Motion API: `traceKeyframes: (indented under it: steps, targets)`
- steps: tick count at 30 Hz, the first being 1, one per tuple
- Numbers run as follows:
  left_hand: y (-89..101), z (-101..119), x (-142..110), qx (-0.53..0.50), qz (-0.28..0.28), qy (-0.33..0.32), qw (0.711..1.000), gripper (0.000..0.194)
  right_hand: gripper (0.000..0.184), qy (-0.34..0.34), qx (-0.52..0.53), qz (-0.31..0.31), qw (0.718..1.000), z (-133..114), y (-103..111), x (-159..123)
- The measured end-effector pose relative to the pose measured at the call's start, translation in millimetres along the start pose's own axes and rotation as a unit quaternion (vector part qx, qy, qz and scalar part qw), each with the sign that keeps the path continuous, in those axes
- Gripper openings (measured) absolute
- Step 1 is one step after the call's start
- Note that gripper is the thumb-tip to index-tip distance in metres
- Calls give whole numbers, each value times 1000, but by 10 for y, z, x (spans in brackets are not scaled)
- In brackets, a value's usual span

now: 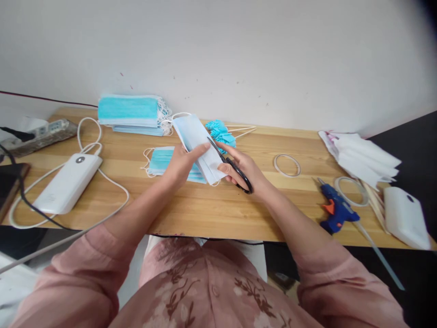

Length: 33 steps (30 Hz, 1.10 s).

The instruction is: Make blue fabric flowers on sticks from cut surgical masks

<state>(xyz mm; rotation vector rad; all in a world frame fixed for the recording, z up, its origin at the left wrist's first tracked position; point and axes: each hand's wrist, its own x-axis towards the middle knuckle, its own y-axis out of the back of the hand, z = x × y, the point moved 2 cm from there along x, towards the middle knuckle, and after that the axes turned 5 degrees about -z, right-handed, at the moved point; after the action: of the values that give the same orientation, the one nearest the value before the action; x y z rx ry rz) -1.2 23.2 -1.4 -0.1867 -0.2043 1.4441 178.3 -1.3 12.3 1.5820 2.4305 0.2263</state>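
My left hand (pixel 186 159) grips a face mask (pixel 189 127), its pale side up and an ear loop at the far end, held above the table. In my right hand (pixel 244 166) is a pair of black-handled scissors (pixel 239 173). Their blades lie against the mask near my left thumb; whether they cut into it I cannot tell. Under my left hand, more blue masks (pixel 160 159) lie on the wood, partly covered. Just beyond my right hand sit blue rosettes on sticks (pixel 221 136), partly hidden by the mask and my fingers.
A stack of masks (pixel 128 109) stands by the wall. To the left are a white power bank (pixel 70 182) with cables and a power strip (pixel 48 132). On the right lie a tape ring (pixel 287 165), a blue glue gun (pixel 337 209), white sheets (pixel 362 155) and a white case (pixel 406 218).
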Motion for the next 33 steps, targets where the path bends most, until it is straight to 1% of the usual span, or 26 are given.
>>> traceKeyframes:
  steps: [3,6,13,19,24,27,30,33]
  targets:
    - [24,38,16,-21,10,-23,999,38,94,-10,8,2,1000,12,7,8]
    - [36,74,31,-29,16,-36,999,40,96,-13,9,-3,1000,30,6,17]
    - [55,49,49,-24,31,-15,999,39,97,22,-37,-14,999,81,31,26]
    - [50,53,45,-21,32,-22,999,38,91,42,-85,-15,995,91,29,23]
    - [53,36,58,-21,33,-40,998,37,93,55,-92,-12,994,109,38,34]
    - [40,36,45,-22,21,-34,999,36,96,63,-104,-16,992,82,43,16]
    - [17,38,17,-14,3,-15,1000,36,102,66,-103,-25,992,46,40,-4]
    - [0,40,-3,-3,-3,-8,1000,38,107,66,-99,-31,992,28,35,-10]
